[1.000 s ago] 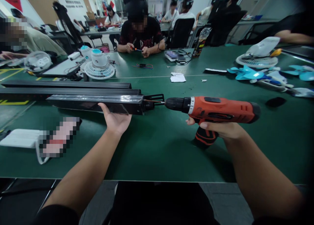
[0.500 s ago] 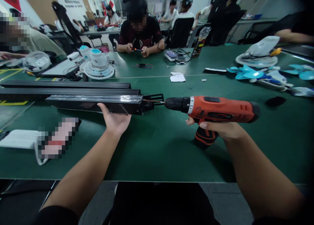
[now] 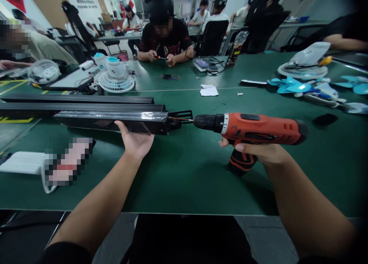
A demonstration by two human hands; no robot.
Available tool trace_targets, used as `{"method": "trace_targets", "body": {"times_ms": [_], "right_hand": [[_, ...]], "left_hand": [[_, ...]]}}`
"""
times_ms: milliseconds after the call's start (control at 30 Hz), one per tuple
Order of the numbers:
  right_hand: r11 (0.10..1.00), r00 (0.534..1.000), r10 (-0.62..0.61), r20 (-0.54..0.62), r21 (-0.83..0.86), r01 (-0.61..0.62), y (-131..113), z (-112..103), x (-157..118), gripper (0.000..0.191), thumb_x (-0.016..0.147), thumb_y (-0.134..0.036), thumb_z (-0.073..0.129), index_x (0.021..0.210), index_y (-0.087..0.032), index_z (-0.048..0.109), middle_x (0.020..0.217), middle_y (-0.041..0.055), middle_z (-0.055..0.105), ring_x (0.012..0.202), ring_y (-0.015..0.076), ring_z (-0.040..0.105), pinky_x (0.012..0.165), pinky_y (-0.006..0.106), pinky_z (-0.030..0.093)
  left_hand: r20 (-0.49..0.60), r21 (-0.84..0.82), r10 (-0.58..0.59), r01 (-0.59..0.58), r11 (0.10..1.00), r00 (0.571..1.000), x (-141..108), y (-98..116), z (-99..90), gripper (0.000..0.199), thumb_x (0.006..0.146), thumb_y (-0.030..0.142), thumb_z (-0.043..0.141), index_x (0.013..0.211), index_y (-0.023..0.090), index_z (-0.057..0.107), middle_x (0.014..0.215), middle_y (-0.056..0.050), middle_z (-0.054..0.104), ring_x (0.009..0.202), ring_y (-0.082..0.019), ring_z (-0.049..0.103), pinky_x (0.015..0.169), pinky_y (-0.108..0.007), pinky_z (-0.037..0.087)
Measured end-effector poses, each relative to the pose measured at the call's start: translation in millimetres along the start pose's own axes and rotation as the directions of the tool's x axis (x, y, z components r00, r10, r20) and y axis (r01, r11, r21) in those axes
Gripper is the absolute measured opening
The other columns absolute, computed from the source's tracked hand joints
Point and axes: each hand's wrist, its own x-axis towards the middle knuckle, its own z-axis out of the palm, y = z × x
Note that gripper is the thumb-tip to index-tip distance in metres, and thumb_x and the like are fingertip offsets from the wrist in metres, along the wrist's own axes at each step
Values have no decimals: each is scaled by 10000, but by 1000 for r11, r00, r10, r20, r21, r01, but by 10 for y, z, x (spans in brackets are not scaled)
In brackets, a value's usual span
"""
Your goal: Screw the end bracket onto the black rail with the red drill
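A long black rectangular bar [image 3: 132,124] with a glossy top lies level across the left side of the table. My left hand [image 3: 137,143] holds it from below near its right end, thumb up along the near face, the other fingers hidden underneath. From that end stick out a slotted black bracket [image 3: 184,113] and a dark ribbed fitting [image 3: 174,123]. My right hand [image 3: 255,150] grips the handle of an orange and black cordless drill [image 3: 258,126], which points left. The drill's thin bit reaches the bar's end fittings; exact contact at its tip is unclear.
Two more black bars [image 3: 86,99] lie behind. A white fan [image 3: 116,78], blue fan blades [image 3: 290,84], paper scraps [image 3: 209,90] and a bottle [image 3: 235,49] are on the green table [image 3: 184,179]. A blurred-out phone-like item [image 3: 70,162] lies left. A co-worker [image 3: 165,37] sits opposite.
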Motion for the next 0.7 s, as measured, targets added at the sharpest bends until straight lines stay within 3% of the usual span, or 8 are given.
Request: {"method": "trace_targets", "body": {"times_ms": [400, 700], "right_hand": [[1000, 1000, -1, 18, 3, 1, -2, -3, 4, 309, 967, -316, 984, 1267, -331, 908, 1009, 37, 929, 941, 240, 886, 924, 376, 752], [1000, 1000, -8, 16, -18, 8, -18, 12, 16, 214, 956, -396, 991, 1144, -317, 928, 980, 40, 910, 880, 235, 865, 839, 354, 759]], "left_hand": [[-14, -3, -5, 5, 1000, 1000, -14, -2, 18, 859, 1052, 928, 528, 1650, 330, 680, 1527, -94, 819, 1537, -341, 695, 1223, -437, 611], [-17, -29, -13, 13, 999, 1000, -31, 5, 25, 828, 1063, 904, 548, 1641, 327, 686, 1532, -94, 816, 1539, -340, 697, 1202, -427, 628]]}}
